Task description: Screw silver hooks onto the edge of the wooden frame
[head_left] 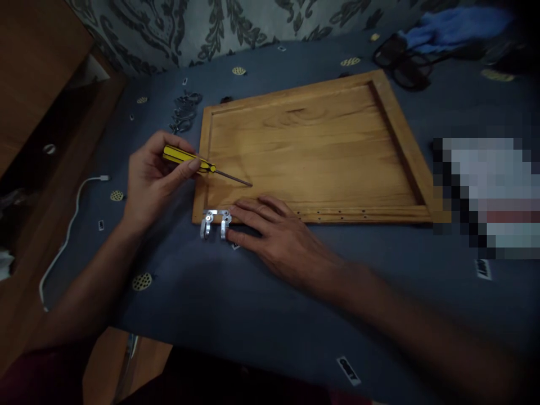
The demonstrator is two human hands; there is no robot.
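Note:
In my left hand (152, 177), the fingers close round the yellow handle of a screwdriver (183, 157). Its thin metal shaft points right and down, over a framed wooden panel (295, 146). A shiny metal double hook (217, 216) sits on the panel's near left corner, its two hooks hanging past the edge; a screw head shows on its left part. My right hand (278, 236) rests across the near edge, with thumb and forefinger pressed at the hook's right end and the other fingers stretched over the wood. Small dark holes run along the near edge, right of that hand.
Several more metal hooks (185, 109) lie in a pile behind the panel's left corner. Dark-framed glasses (407, 67) and a blue cloth (459, 28) are at the back right. A white cable (76, 208) curves along the left. A pixelated object (493, 197) lies at right.

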